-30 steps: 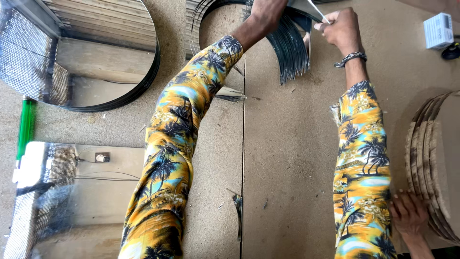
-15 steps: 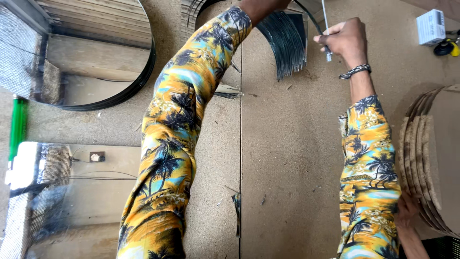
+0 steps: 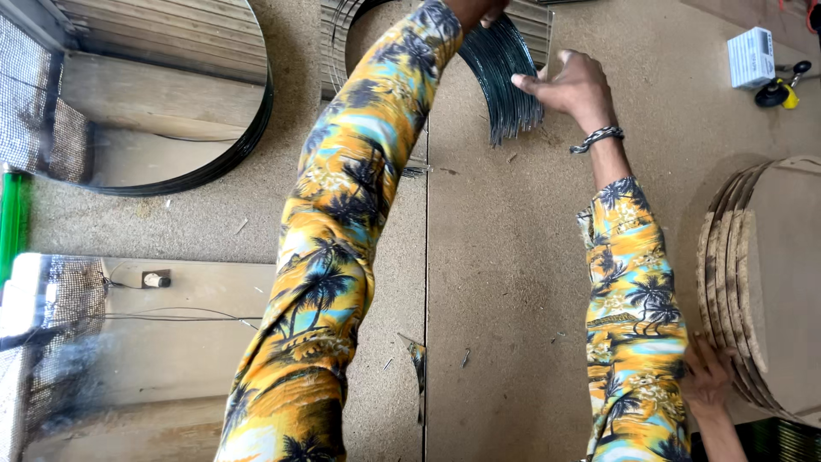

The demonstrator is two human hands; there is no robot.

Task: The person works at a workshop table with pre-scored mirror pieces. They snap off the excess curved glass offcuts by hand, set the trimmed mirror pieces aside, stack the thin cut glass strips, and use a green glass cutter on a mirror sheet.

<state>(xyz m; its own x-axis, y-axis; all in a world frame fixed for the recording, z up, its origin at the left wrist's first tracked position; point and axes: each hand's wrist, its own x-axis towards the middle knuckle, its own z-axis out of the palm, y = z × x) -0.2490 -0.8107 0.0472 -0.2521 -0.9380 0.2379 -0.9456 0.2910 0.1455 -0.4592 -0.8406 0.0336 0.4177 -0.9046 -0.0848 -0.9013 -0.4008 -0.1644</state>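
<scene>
Bundle of thin dark curved strips [image 3: 505, 73] stands on edge at the chipboard table's [image 3: 513, 282] far side. Right hand [image 3: 571, 85], loosely open, fingers spread against the bundle, steadying it. Left hand [image 3: 475, 10] mostly out of frame; grip unclear. Round mirror [image 3: 162, 94] lies left.

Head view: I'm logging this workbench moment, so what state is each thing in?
Left hand: mostly cut off at the top edge, on the curved strips; grip cannot be told.
Right hand: open, fingers against the strips.
Dark curved strips: bundled, fanned out.
Round mirror: lying flat.
Round boards: stacked; another person's hand on them.
</scene>
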